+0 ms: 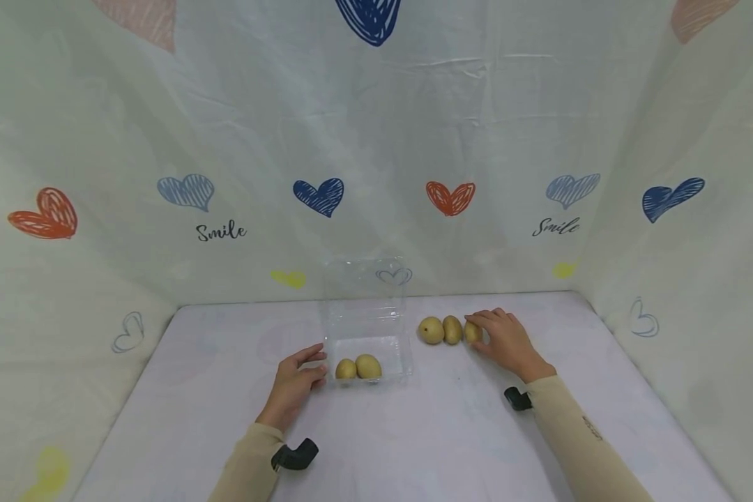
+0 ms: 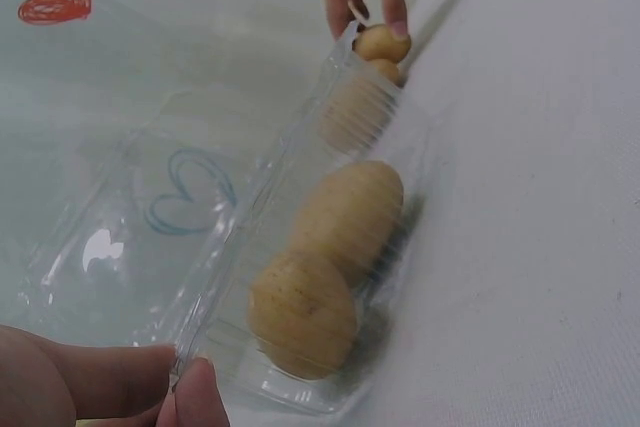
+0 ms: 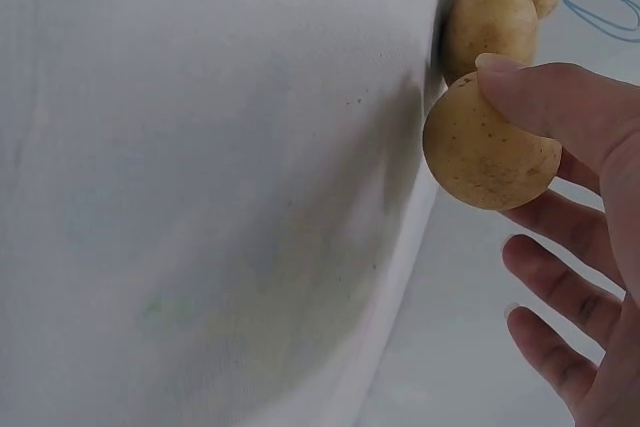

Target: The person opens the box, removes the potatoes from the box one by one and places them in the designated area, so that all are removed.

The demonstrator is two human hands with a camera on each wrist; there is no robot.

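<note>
A clear plastic clamshell box (image 1: 394, 354) stands on the table with its lid (image 1: 364, 282) raised at the back. Inside, a smaller potato (image 1: 346, 369) and a larger potato (image 1: 369, 366) lie side by side near the front. My left hand (image 1: 293, 385) pinches the box's left rim between thumb and finger, as the left wrist view shows. Over to the right, my right hand (image 1: 507, 341) grips a potato (image 3: 490, 152) between thumb and fingers, while its other fingers spread loosely. Two more potatoes sit just left of it: an oblong one (image 1: 452, 330) and a rounder one (image 1: 431, 330).
A white cloth covers the table (image 1: 477, 432). Its far edge meets a pale curtain (image 1: 376, 125) printed with hearts and words, which also runs along both sides. Black wrist mounts (image 1: 296, 454) sit on both sleeves.
</note>
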